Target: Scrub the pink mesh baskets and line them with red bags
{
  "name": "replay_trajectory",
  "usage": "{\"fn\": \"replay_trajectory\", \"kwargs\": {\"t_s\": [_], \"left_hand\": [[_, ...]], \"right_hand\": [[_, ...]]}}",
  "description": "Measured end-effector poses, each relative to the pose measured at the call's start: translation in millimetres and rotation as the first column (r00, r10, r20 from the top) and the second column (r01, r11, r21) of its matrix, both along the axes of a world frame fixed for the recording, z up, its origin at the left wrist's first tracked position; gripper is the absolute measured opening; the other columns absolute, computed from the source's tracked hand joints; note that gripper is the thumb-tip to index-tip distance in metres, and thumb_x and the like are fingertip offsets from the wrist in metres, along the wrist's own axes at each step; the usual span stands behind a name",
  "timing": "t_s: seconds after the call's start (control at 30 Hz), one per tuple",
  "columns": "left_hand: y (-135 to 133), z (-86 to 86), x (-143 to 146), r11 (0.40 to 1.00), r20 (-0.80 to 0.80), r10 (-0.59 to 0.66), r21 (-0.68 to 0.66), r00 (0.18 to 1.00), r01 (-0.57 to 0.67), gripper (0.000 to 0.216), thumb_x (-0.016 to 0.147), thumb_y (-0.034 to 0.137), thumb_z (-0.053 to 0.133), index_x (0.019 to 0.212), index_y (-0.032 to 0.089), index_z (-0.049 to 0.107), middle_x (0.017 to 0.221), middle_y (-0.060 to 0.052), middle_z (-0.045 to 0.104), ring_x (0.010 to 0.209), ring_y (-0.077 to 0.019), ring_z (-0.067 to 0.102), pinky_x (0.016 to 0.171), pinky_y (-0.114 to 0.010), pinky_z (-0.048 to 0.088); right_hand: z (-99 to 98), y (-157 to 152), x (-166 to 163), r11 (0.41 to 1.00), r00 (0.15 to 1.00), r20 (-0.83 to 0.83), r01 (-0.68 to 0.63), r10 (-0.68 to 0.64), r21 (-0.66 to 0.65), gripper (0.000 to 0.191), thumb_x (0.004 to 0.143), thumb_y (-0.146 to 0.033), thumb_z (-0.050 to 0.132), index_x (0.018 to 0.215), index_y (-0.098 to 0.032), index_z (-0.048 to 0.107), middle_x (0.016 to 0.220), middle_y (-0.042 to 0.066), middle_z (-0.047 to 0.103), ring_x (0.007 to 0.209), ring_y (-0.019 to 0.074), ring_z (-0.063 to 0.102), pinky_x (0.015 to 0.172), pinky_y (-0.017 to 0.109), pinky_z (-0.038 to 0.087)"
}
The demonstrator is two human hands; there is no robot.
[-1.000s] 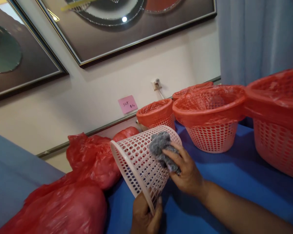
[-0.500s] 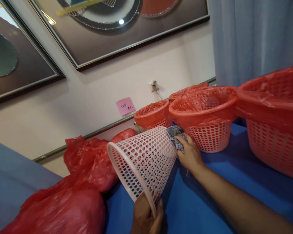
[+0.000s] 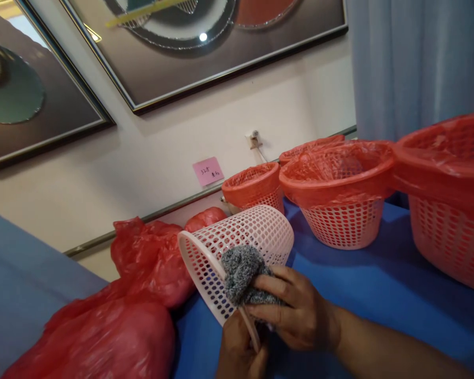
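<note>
A white perforated plastic basket [image 3: 256, 223] lies tipped on its side in the air above the blue tabletop, its mouth toward the lower left. My left hand [image 3: 239, 345] is closed around the rim at the bottom, thumb on one side and fingers on the other. In my right hand [image 3: 300, 310] is a bunched grey cloth [image 3: 243, 271], pressed against the basket's rim and side close to my left hand. The cloth hides part of the basket's wall.
Several baskets lined with red plastic bags stand on the blue table [image 3: 398, 289], among them a middle basket [image 3: 342, 221] and a large basket [image 3: 450, 237]. Filled red bags [image 3: 102, 337] lie at left. A pink note [image 3: 208, 171] and a socket [image 3: 254, 141] are on the wall.
My right hand has brought the grey cloth from the basket's base end down to the rim, nearer my left hand. My left hand keeps its hold on the rim.
</note>
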State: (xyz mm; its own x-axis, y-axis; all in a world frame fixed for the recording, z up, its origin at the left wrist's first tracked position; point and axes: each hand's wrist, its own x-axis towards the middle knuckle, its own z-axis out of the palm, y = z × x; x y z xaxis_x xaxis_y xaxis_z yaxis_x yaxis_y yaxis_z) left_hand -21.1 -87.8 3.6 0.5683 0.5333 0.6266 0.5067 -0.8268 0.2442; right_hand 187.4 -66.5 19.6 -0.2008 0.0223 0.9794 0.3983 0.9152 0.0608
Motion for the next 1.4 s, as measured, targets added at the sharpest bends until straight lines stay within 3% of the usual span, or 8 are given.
{"fn": "replay_trajectory", "kwargs": {"t_s": [0.1,0.2,0.3,0.53,0.67,0.83,1.13,1.4], "left_hand": [[2,-2.0,0,1.0,-0.034,0.019,0.005,0.999,-0.019,0.022,0.09,0.013,0.053,0.108,0.021,0.063,0.092,-0.009,0.076,0.081,-0.0225,0.074,0.074,-0.034,0.061],[3,-5.5,2,0.997,-0.105,0.074,0.04,0.992,-0.07,0.02,0.091,0.014,0.055,0.107,0.02,0.066,0.092,-0.009,0.077,0.083,-0.0225,0.075,0.075,-0.033,0.061],[4,-7.6,6,0.986,-0.183,0.142,0.112,0.973,-0.122,0.011,0.09,0.015,0.057,0.088,0.021,0.066,0.076,-0.006,0.074,0.07,-0.0203,0.073,0.066,-0.029,0.059],[5,0.7,11,0.985,-0.167,0.173,0.047,0.971,-0.167,0.008,0.086,0.019,0.062,0.086,0.022,0.07,0.081,-0.005,0.077,0.067,-0.0194,0.073,0.06,-0.027,0.058],[-1,3.2,1,0.981,0.068,0.14,-0.146,0.988,-0.129,0.022,0.089,0.034,0.067,0.107,0.023,0.073,0.09,-0.005,0.081,0.072,-0.0243,0.076,0.064,-0.033,0.063],[-6,-3.0,-10,0.964,0.401,0.256,-0.177,0.879,-0.2,0.034,0.091,0.045,0.068,0.113,0.019,0.073,0.096,-0.007,0.082,0.076,-0.0249,0.078,0.068,-0.032,0.065],[-5,-1.4,-10,0.962,0.295,0.271,-0.126,0.916,-0.244,0.023,0.098,0.033,0.063,0.113,0.022,0.075,0.1,-0.007,0.083,0.083,-0.0231,0.079,0.074,-0.032,0.066],[-10,-2.0,-6,0.989,0.076,0.147,0.009,0.986,-0.148,0.017,0.092,0.018,0.057,0.098,0.021,0.073,0.079,-0.005,0.077,0.068,-0.0192,0.073,0.068,-0.03,0.063]], "right_hand": [[-4.8,8,2,0.987,0.992,-0.088,0.073,-0.086,-0.144,0.049,0.081,-0.008,0.049,0.127,-0.019,0.065,0.136,0.013,0.063,0.127,0.0251,0.06,0.105,0.044,0.055],[-12.8,31,14,0.873,0.933,-0.199,0.186,-0.301,-0.451,0.057,0.075,-0.006,0.054,0.129,-0.021,0.065,0.146,0.014,0.055,0.133,0.0296,0.056,0.109,0.05,0.052],[-15.5,45,24,0.78,0.885,-0.232,0.201,-0.404,-0.593,0.059,0.073,-0.004,0.054,0.129,-0.022,0.066,0.146,0.013,0.054,0.134,0.0309,0.055,0.113,0.053,0.049],[-6.7,11,8,0.961,0.992,-0.122,-0.002,-0.033,-0.276,0.063,0.071,-0.014,0.054,0.134,-0.023,0.06,0.145,0.013,0.051,0.121,0.0297,0.06,0.101,0.048,0.055],[-1.8,1,4,0.98,0.995,-0.038,-0.098,0.092,-0.176,0.061,0.071,-0.018,0.054,0.132,-0.022,0.059,0.137,0.013,0.056,0.11,0.0275,0.063,0.091,0.044,0.058],[2.1,2,4,0.97,0.983,0.052,-0.166,0.178,-0.18,0.059,0.07,-0.019,0.055,0.129,-0.018,0.06,0.131,0.014,0.059,0.108,0.026,0.062,0.091,0.041,0.058],[-10.2,-1,-7,0.897,0.999,0.04,0.009,0.01,-0.441,0.081,0.071,-0.012,0.061,0.15,-0.025,0.045,0.166,0.015,0.021,0.148,0.0357,0.038,0.115,0.056,0.044],[-9.5,-1,-2,0.993,1.0,0.03,0.003,0.001,-0.12,0.054,0.088,-0.016,0.052,0.141,-0.023,0.056,0.147,0.014,0.054,0.121,0.0277,0.063,0.095,0.045,0.06]]}}
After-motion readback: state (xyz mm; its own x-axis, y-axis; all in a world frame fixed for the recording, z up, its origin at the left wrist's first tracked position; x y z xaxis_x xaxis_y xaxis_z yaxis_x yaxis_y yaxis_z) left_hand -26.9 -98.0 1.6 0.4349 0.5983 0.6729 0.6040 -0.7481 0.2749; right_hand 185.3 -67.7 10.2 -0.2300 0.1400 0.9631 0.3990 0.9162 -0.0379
